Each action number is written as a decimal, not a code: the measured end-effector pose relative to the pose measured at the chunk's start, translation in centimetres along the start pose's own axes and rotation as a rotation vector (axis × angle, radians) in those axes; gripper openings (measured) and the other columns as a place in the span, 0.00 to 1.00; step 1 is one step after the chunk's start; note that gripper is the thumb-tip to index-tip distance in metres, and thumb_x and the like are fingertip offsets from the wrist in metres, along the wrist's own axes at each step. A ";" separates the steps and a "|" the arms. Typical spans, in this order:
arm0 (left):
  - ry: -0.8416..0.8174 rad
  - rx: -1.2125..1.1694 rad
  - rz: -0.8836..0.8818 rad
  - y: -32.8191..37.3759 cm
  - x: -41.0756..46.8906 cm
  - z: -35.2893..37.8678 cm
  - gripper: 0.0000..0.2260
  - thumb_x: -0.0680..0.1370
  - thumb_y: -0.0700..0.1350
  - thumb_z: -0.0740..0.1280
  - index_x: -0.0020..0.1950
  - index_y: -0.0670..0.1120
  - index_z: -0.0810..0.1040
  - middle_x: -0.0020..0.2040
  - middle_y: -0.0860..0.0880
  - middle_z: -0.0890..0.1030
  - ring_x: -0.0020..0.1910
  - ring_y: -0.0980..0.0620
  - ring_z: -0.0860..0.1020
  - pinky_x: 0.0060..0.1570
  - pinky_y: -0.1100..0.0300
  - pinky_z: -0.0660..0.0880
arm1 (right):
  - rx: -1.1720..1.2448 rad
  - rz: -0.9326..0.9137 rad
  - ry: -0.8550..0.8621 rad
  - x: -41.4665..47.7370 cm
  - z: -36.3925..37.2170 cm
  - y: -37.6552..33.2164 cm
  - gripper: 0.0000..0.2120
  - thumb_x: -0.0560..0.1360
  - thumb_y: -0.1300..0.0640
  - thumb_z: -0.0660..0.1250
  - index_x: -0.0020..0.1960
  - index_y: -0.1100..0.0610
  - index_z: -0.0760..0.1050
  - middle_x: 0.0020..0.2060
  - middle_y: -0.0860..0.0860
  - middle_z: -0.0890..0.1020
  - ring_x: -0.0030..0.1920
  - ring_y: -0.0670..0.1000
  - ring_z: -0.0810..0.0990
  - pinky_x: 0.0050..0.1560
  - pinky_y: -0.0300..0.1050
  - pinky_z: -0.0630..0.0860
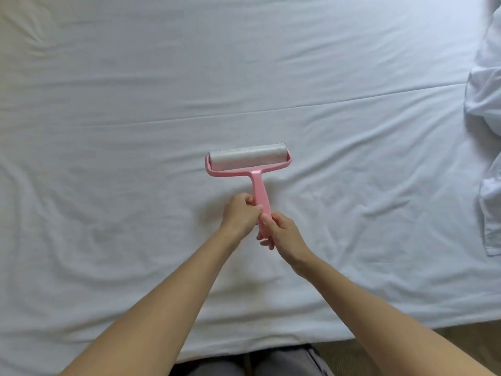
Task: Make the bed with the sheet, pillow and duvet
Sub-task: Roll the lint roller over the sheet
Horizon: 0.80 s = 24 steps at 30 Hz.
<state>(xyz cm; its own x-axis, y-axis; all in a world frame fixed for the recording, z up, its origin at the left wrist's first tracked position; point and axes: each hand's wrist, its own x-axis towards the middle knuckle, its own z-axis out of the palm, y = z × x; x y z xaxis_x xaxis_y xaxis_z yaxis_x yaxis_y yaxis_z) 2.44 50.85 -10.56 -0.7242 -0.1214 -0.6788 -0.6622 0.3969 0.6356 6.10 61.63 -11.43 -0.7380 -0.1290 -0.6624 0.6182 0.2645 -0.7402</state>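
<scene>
A white sheet (135,104) covers the bed and fills most of the view, with shallow wrinkles across it. A pink lint roller (248,158) with a wide grey-white roll lies on the sheet at the middle. My left hand (240,214) grips the pink handle partway up. My right hand (283,232) grips the handle's lower end, just below the left hand. A bunched white duvet or pillow (485,104) lies at the right edge; I cannot tell which.
The bed's near edge runs along the bottom, with tan floor (466,340) showing at the lower right. My grey-trousered legs (271,362) stand against the bed at the bottom centre.
</scene>
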 end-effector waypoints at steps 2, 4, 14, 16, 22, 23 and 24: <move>0.070 -0.033 -0.011 -0.3 0.7 -2.6 0.03 0.76 0.37 0.64 0.44 0.42 0.76 0.44 0.44 0.80 0.47 0.43 0.80 0.53 0.50 0.78 | -0.005 -0.008 -0.043 1.4 2.0 -1.6 0.13 0.81 0.53 0.55 0.46 0.59 0.74 0.36 0.53 0.78 0.34 0.48 0.76 0.35 0.38 0.71; 0.141 -0.073 -0.022 -0.9 1.7 -5.3 0.03 0.76 0.37 0.64 0.45 0.42 0.77 0.43 0.44 0.80 0.45 0.44 0.80 0.54 0.50 0.78 | -0.014 -0.021 -0.081 2.9 4.2 -3.1 0.13 0.81 0.53 0.56 0.46 0.59 0.73 0.35 0.53 0.78 0.34 0.49 0.76 0.35 0.38 0.71; 0.213 -0.168 -0.078 -3.6 8.2 -13.5 0.07 0.77 0.38 0.64 0.41 0.43 0.79 0.35 0.47 0.77 0.38 0.48 0.74 0.51 0.51 0.76 | -0.058 -0.001 -0.141 9.2 12.1 -7.1 0.15 0.80 0.51 0.57 0.37 0.56 0.67 0.33 0.52 0.75 0.31 0.48 0.75 0.30 0.33 0.68; 0.196 -0.133 -0.074 -3.4 10.1 -14.5 0.06 0.77 0.39 0.64 0.44 0.40 0.80 0.37 0.46 0.77 0.39 0.47 0.74 0.48 0.54 0.75 | -0.061 0.019 -0.118 10.6 12.7 -7.7 0.13 0.80 0.52 0.57 0.38 0.55 0.68 0.34 0.54 0.76 0.30 0.47 0.75 0.30 0.32 0.67; 0.202 -0.087 -0.020 -0.3 17.6 -18.0 0.06 0.77 0.40 0.64 0.44 0.40 0.79 0.41 0.45 0.79 0.41 0.46 0.76 0.48 0.55 0.75 | -0.006 0.009 -0.093 18.3 14.0 -12.0 0.11 0.80 0.56 0.58 0.40 0.57 0.69 0.32 0.55 0.75 0.23 0.43 0.74 0.44 0.49 0.79; 0.210 -0.084 -0.019 0.4 19.0 -18.6 0.07 0.77 0.40 0.64 0.39 0.42 0.78 0.39 0.45 0.78 0.41 0.46 0.76 0.48 0.55 0.75 | 0.009 0.007 -0.094 19.8 14.0 -12.9 0.11 0.80 0.57 0.58 0.40 0.58 0.70 0.31 0.55 0.75 0.21 0.42 0.73 0.50 0.55 0.78; 0.218 -0.083 -0.019 1.1 20.4 -19.1 0.10 0.77 0.40 0.64 0.35 0.44 0.75 0.38 0.45 0.78 0.40 0.45 0.76 0.48 0.54 0.75 | 0.013 0.005 -0.093 21.2 14.0 -13.7 0.11 0.80 0.57 0.58 0.40 0.58 0.70 0.31 0.55 0.74 0.20 0.42 0.72 0.52 0.58 0.77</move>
<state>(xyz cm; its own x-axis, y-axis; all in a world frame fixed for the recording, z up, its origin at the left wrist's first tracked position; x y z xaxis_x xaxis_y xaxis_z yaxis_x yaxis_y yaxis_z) -16.71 31.44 -16.66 -0.7298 -0.3258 -0.6010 -0.6832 0.3180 0.6574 -14.26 41.84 -16.94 -0.7067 -0.2161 -0.6738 0.6258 0.2535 -0.7377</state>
